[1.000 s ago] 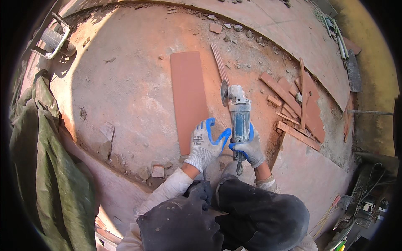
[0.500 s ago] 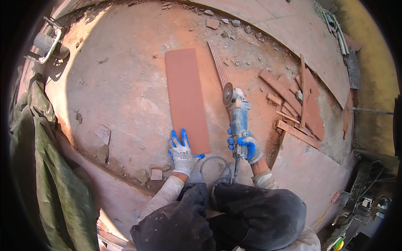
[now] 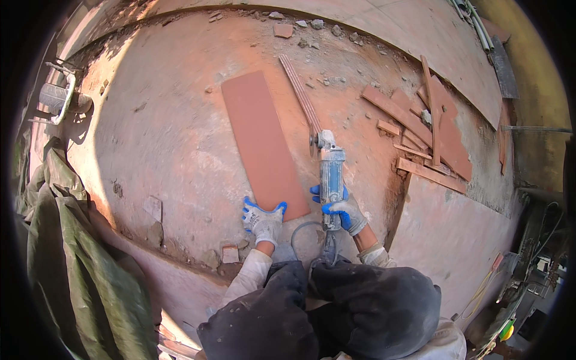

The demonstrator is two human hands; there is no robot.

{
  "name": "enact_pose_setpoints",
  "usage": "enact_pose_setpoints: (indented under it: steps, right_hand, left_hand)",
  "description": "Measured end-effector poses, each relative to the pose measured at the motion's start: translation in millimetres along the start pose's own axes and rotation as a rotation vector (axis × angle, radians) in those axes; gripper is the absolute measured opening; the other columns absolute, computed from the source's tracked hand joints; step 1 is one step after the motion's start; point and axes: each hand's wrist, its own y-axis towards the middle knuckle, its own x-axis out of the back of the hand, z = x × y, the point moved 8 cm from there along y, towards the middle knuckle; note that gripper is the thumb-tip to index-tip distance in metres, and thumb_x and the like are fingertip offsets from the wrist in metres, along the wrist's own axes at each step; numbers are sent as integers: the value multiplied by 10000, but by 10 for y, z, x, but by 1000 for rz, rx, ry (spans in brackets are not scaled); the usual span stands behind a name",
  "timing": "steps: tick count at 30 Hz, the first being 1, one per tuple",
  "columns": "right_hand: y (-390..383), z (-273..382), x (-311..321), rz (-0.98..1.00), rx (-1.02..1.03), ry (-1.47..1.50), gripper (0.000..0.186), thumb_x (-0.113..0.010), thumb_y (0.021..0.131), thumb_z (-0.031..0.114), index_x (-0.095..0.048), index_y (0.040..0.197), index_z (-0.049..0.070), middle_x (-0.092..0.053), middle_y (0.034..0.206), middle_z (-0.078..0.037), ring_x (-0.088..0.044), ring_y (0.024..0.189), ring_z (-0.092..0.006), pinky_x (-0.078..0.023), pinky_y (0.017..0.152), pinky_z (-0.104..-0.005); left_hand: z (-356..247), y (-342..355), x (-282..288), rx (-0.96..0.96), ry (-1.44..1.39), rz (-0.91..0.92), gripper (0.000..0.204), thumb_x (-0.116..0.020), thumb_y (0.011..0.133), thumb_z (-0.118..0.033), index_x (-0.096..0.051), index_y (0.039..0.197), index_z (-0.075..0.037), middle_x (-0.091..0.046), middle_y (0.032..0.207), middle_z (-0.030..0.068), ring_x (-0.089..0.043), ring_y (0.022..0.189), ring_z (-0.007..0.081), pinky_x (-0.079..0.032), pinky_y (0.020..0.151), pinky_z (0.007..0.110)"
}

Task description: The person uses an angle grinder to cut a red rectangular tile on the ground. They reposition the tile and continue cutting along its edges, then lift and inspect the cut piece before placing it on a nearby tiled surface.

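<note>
head view: measured from the picture's middle, the terracotta slab (image 3: 261, 135) lies flat toward 11 o'clock, its long edges running from 11 to 5. bare floor (image 3: 168, 138) opens on its 9 o'clock side; on its 1 o'clock side only a narrow gap separates it from the ridged strips (image 3: 299, 90). broken offcuts (image 3: 414, 129) crowd 2 o'clock, and a crumpled green tarpaulin (image 3: 72, 240) bounds 8 o'clock.

the left gloved hand (image 3: 262, 223) is at the slab's near left corner, fingers spread, thumb on its surface; whether they grip it, i cannot tell. the right gloved hand (image 3: 341, 211) is wrapped round the body of a blue angle grinder (image 3: 332, 174), its head toward 12.

compared with half a second ago, the slab slants more toward 11, though the whole view has turned somewhat too. the grinder's disc (image 3: 312, 144), then showing its face, now appears nearly edge-on, and the left thumb points to about 1 instead of 3.

the grinder hides part of the right hand; whether the disc touches the strips is unclear. the dark clutter (image 3: 534, 282) at 4 is cut by the rim.
</note>
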Motion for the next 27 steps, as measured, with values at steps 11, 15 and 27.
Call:
enact_pose_setpoints:
  steps: [11, 15, 27]
  right_hand:
    - [133, -103, -90, 1, 113, -124, 961, -847, 684, 14, -519, 1587, 33, -685, 1474, -123, -631, 1365, -226, -505, 1161, -372]
    - [181, -98, -125, -1, 65, -41, 906, -854, 663, -61, -563, 1516, 29, -718, 1389, -117, -682, 1275, -224, -563, 1099, -392]
    - [-39, 602, -419, 33, 74, -289, 890, -913, 616, -4, -555, 1431, 11, -693, 1193, -95, -726, 1021, -212, -619, 935, -378]
  left_hand:
    - [181, -104, -461, 67, -805, 204, 735, -837, 991, -266, -489, 1549, 62, -715, 1347, 166, -700, 1184, 272, -567, 1032, 423]
    - [-36, -40, -230, -43, -1077, 422, 515, -787, 1053, -235, -615, 1452, 42, -718, 1364, 130, -708, 1148, 185, -591, 978, 350]
    - [4, -217, 1096, -383, -893, 437, 468, -619, 1162, -376, -666, 1381, 34, -737, 1291, 69, -667, 1161, 130, -557, 1001, 346]
